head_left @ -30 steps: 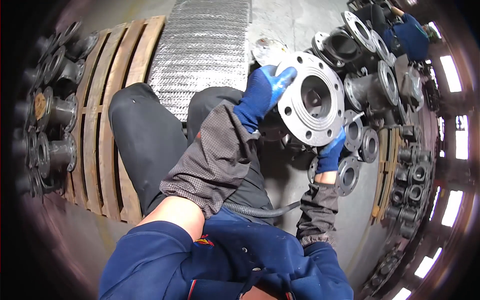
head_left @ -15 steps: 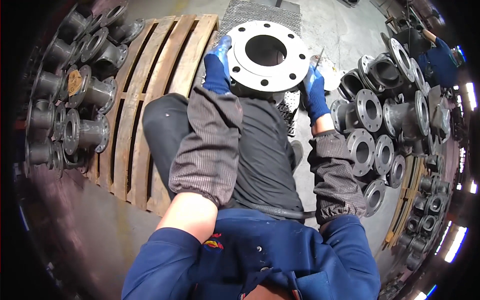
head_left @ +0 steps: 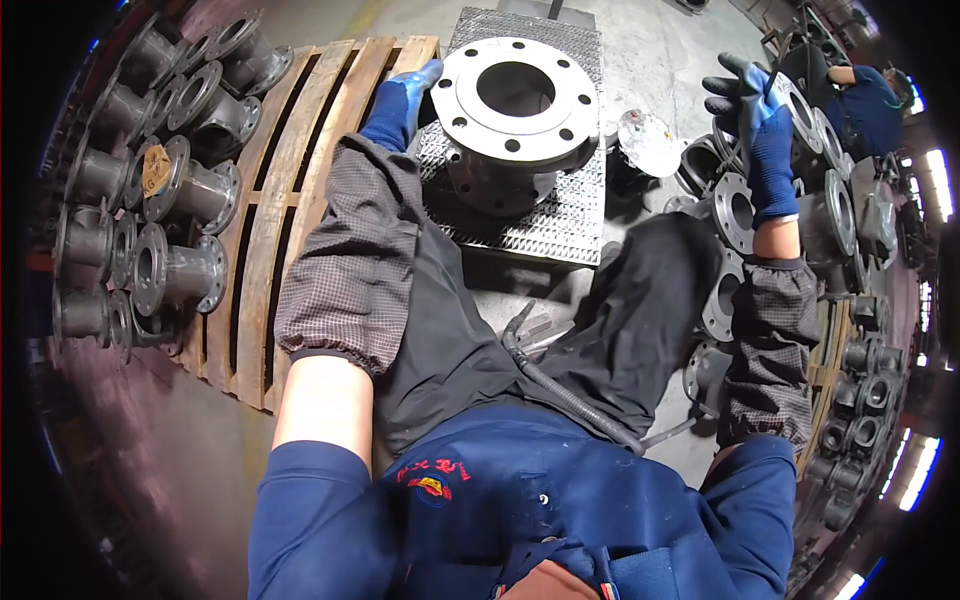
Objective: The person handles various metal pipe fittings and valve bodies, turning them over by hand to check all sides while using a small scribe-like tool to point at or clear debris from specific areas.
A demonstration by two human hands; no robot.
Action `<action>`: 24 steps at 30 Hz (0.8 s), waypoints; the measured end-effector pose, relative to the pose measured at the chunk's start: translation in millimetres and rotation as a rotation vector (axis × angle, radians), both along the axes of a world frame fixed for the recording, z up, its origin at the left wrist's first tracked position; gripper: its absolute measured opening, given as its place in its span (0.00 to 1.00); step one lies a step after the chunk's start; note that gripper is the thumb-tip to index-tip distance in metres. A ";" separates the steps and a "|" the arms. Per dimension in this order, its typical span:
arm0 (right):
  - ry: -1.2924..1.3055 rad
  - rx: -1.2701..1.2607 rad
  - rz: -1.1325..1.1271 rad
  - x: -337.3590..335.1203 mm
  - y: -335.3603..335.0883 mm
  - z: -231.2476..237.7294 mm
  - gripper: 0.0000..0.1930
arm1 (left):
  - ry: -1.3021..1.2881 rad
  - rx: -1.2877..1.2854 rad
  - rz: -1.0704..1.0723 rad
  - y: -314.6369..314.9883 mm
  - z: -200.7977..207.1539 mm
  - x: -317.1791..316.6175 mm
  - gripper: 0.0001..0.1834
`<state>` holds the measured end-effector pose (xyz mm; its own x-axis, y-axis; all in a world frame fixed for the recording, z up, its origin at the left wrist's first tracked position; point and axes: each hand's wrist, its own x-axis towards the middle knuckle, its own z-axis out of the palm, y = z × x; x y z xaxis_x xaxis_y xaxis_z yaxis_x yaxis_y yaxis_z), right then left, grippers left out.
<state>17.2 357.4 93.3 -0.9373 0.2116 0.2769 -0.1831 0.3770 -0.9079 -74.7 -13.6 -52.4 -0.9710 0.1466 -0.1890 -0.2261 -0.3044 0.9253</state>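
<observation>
A grey metal flanged pipe fitting (head_left: 470,110) stands on a ridged metal plate (head_left: 560,235) ahead of me. Its wide top flange has a big central bore ringed by several bolt holes, and a darker body shows below. My left hand (head_left: 408,98), in a blue glove, grips the left edge of that flange; some fingertips are hidden at the rim. Off to the right, my right hand (head_left: 752,95) is raised in a blue glove with grey fingertips. Its fingers are spread and hold nothing, in front of the stacked fittings.
Flanged fittings (head_left: 190,185) crowd the left side beside a wooden pallet (head_left: 310,130). More fittings (head_left: 735,210) are piled at right. A round, smudged pale disc (head_left: 650,143) sits right of the plate. A dark hose (head_left: 570,395) crosses my lap. Another person (head_left: 868,110) works at far right.
My right hand has let go of the flange and swung right, its fingers opening. The fitting sits slightly further left, my left hand still at its edge. My legs have parted, exposing the plate.
</observation>
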 end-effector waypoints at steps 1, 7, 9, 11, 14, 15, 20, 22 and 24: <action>-0.035 -0.014 0.064 -4.3 1.9 0.8 0.20 | -0.011 -0.024 0.012 -1.9 1.2 0.8 0.20; -0.297 -0.180 0.291 -22.3 -4.9 -61.4 0.30 | -0.020 -0.182 -0.063 6.9 32.3 -0.6 0.27; -0.425 -0.292 0.246 -16.4 -1.0 -82.1 0.33 | 0.053 -0.353 -0.108 17.9 42.9 -3.3 0.25; -0.542 -0.319 0.218 -7.9 -3.1 -86.3 0.36 | 0.137 -0.411 -0.180 17.8 32.0 -9.3 0.25; -0.512 -0.299 0.237 -18.1 -9.5 -78.1 0.37 | -0.123 -0.061 -0.235 11.3 25.3 -24.0 0.24; -0.528 -0.288 0.234 -22.6 -9.9 -77.1 0.35 | -0.155 -0.073 -0.279 10.8 29.4 -27.8 0.23; -0.513 -0.308 0.276 -42.8 -20.9 -80.2 0.28 | -0.224 -0.013 -0.277 9.1 13.8 -34.5 0.20; -0.489 -0.379 0.314 -52.1 -24.8 -84.5 0.26 | -0.108 -0.076 -0.319 5.4 14.2 -31.0 0.19; -0.416 -0.369 0.375 -61.9 -24.4 -96.2 0.22 | 0.231 -0.312 -0.300 6.2 10.8 -23.6 0.18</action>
<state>-44.8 333.0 -2.9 -0.9788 -0.1375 -0.1517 0.1522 0.0071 -0.9883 -98.3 -7.4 -41.7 -0.9163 0.3969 -0.0536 -0.0397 0.0430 0.9983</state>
